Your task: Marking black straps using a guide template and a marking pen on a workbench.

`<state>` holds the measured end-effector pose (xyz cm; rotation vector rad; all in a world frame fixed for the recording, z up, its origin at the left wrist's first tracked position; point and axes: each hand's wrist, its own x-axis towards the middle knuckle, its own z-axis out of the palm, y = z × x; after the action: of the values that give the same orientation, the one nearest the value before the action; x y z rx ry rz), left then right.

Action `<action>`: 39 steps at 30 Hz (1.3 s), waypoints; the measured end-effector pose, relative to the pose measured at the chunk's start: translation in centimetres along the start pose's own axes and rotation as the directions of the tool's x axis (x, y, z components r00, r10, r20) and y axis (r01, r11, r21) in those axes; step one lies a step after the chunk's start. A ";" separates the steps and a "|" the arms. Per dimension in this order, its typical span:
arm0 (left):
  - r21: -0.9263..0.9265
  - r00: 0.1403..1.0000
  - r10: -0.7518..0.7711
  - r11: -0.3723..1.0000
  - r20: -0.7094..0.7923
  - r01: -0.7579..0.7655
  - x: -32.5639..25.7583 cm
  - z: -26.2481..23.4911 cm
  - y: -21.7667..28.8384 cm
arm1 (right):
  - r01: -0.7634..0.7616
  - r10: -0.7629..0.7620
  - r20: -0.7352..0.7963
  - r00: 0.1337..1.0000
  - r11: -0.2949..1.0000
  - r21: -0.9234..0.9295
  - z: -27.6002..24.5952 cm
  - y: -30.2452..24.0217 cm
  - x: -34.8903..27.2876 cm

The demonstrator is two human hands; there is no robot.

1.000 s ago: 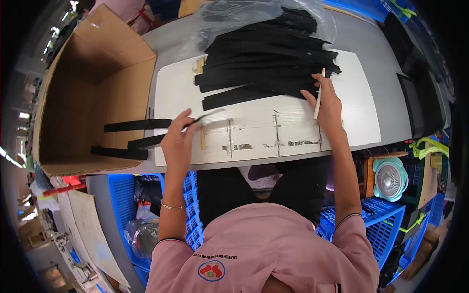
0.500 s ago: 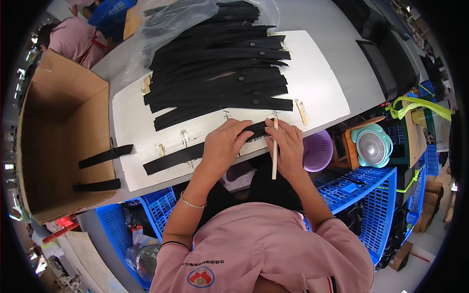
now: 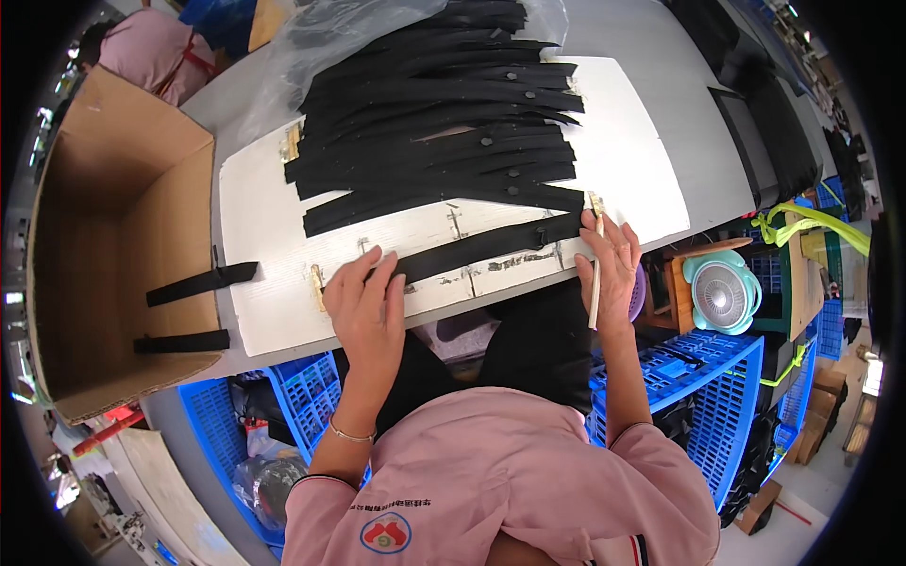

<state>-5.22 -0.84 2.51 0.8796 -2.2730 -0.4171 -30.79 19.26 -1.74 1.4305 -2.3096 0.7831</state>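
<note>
Far left: cardboard box (image 3: 142, 217), two black strips (image 3: 189, 341) at its right edge. White board (image 3: 274, 292) lies on desk (image 3: 717, 160). Left hand (image 3: 368, 297): fingers at left end of single black strip (image 3: 472, 250); cannot tell if gripping. Strip lies on board, nearside of black heap (image 3: 425, 141). Right hand (image 3: 613, 269): fingers holding white pencil (image 3: 595, 288), beside strip's right end.

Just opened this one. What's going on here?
A person has a black strip laid across a marked white board. Their left hand is at its left end; their right hand, near the other end, holds a slim white stick. More black strips lie piled beyond, and an open cardboard box stands to the left.
</note>
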 end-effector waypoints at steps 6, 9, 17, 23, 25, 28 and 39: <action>-0.013 0.995 -0.003 1.000 0.096 0.005 -2.5 -0.6 -0.7 | -0.063 0.063 -0.051 0.997 0.998 0.003 -0.6 -0.5 0.5; -0.020 0.996 0.012 1.000 0.091 -0.010 -0.8 -0.4 -0.8 | -0.116 0.125 -0.079 0.989 0.988 0.105 -0.7 -0.6 0.8; -0.053 0.985 0.169 0.985 0.044 -0.167 1.8 0.1 -2.9 | -0.107 0.127 -0.125 0.984 0.982 0.157 -0.8 -0.6 2.0; -0.280 0.964 -0.072 0.949 0.255 0.145 3.1 -3.6 -0.3 | -0.013 0.044 -0.133 0.990 0.975 0.223 -1.4 0.6 2.4; -0.289 0.927 -0.157 0.921 0.341 0.263 3.4 -4.0 -0.5 | -0.141 0.187 -0.095 0.978 0.921 0.362 -1.7 0.2 3.0; -0.311 0.906 -0.178 0.899 0.383 0.308 4.2 -3.3 -1.7 | -0.168 0.210 -0.045 0.977 0.879 0.447 -1.8 0.0 4.0; -0.228 0.823 0.439 0.897 0.360 -0.379 9.5 7.0 2.0 | -0.009 0.014 -0.164 0.986 0.999 0.032 0.4 -1.0 4.0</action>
<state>-16.23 -5.52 2.80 0.2142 -2.6787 -0.6006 -31.73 15.82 0.32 1.3141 -2.1923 0.9078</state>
